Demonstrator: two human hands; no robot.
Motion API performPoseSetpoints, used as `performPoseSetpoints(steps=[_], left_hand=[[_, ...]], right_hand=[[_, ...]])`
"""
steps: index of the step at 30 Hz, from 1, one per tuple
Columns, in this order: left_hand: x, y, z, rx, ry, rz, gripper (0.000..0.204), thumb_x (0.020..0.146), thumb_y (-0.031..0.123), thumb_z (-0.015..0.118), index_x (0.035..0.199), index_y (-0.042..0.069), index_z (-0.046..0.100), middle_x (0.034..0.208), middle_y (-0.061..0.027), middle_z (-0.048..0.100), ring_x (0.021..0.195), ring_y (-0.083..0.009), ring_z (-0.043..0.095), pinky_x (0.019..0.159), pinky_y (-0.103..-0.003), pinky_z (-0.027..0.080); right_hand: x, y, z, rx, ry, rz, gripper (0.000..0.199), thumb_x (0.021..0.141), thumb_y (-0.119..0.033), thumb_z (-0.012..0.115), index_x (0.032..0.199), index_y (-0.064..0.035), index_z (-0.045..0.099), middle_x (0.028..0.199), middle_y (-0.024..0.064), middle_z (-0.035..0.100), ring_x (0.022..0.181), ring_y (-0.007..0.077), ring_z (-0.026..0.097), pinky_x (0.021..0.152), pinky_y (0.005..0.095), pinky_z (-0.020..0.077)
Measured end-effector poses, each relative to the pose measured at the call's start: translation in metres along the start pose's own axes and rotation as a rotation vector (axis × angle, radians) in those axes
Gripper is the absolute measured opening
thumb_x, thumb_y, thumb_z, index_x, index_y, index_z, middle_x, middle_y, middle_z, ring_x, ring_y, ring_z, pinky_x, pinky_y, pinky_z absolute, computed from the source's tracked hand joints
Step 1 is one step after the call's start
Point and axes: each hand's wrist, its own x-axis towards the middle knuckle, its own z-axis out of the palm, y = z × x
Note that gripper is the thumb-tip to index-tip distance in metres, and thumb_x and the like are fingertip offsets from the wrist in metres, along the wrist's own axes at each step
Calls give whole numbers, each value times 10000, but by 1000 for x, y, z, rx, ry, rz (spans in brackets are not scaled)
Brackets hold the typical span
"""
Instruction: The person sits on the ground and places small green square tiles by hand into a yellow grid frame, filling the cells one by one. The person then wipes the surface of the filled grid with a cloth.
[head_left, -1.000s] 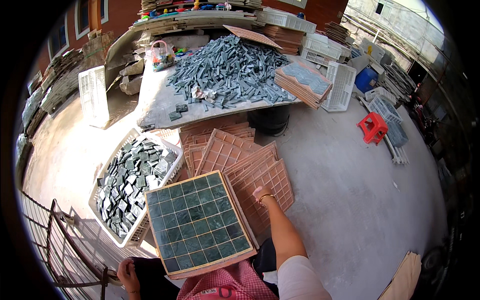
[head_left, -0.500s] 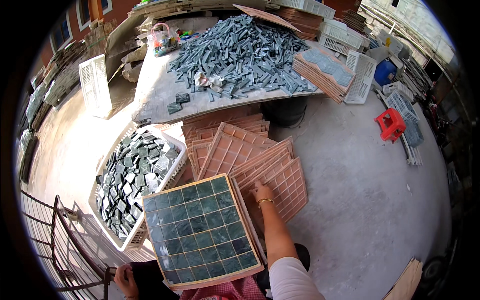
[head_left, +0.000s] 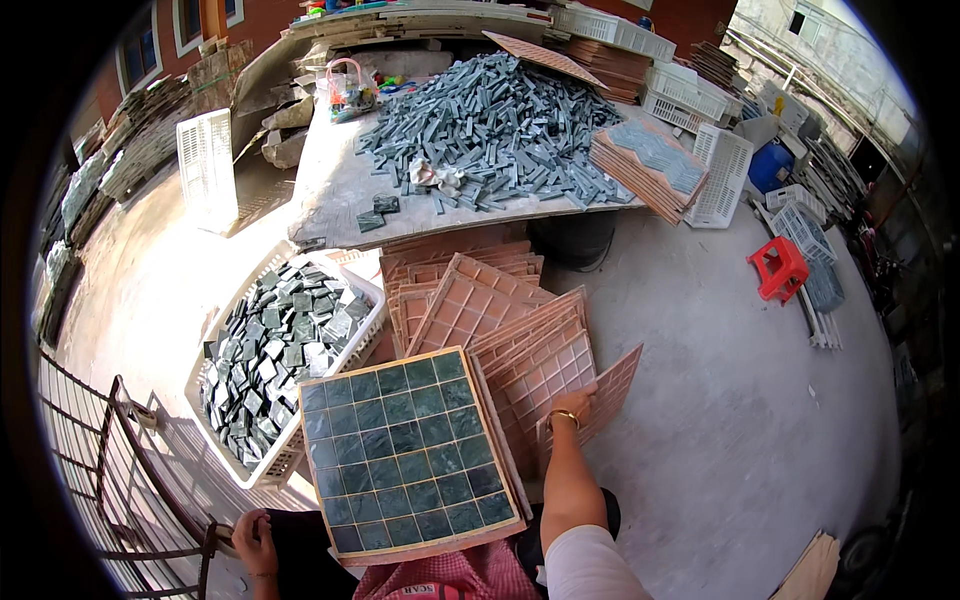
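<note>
My right hand [head_left: 575,402] is closed on the upper edge of a reddish-brown grid panel [head_left: 614,398], which tilts out to the right of a fanned pile of similar grid panels [head_left: 540,370]. A gold bangle circles that wrist. In front of my body lies a grid panel filled with square dark green stone tiles [head_left: 408,450], resting on other panels stacked beneath it. My left hand [head_left: 257,542] rests beside my dark-clothed left knee, fingers loosely bent, with nothing seen in it.
A white plastic crate [head_left: 285,462] full of loose green tiles stands at left. Beyond, a table [head_left: 325,200] bears a heap of narrow stone strips [head_left: 490,130] and stacked panels [head_left: 650,165]. A red stool [head_left: 778,268] stands right; a metal rack [head_left: 130,480] is lower left.
My right hand has moved right and slightly down, swinging one grid panel away from the pile. My left hand stays by the knee. The whole view has shifted slightly.
</note>
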Motion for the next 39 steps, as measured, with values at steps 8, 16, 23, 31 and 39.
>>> performPoseSetpoints(steps=[8,16,23,31,39], left_hand=[[-6,-3,-2,-75,78,14,103,736,-20,497,803,-15,574,672,-119,569,605,-222,571,567,-291,443],[-10,-4,-1,-21,82,56,89,715,17,543,785,10,598,701,-124,587,626,-244,577,579,-304,442],[-1,41,63,-845,-297,-234,296,836,169,562,1076,-2,537,1008,-81,586,915,-152,559,769,-271,453],[-22,55,81,-560,-433,-131,378,817,336,576,948,-14,514,876,-135,582,781,-210,561,658,-313,436],[-16,23,74,-26,-268,-202,384,783,379,547,694,8,510,698,-209,571,697,-381,557,621,-427,430]], right_hand=[[42,71,-80,572,21,378,392,740,-7,549,1129,21,514,1109,214,551,959,326,579,730,398,495],[-13,88,-227,1053,-25,-296,372,756,90,400,1121,81,469,1053,132,553,881,194,572,770,301,464],[-116,102,-324,1439,-637,-677,418,763,54,441,1177,83,395,1113,172,530,972,257,554,848,358,443],[-137,65,-205,1052,-1112,-796,345,844,-144,527,1125,47,469,1042,86,566,883,181,551,769,314,437],[-122,40,-66,103,-431,-1050,534,841,-464,464,761,50,585,666,216,573,667,295,590,602,398,430]])
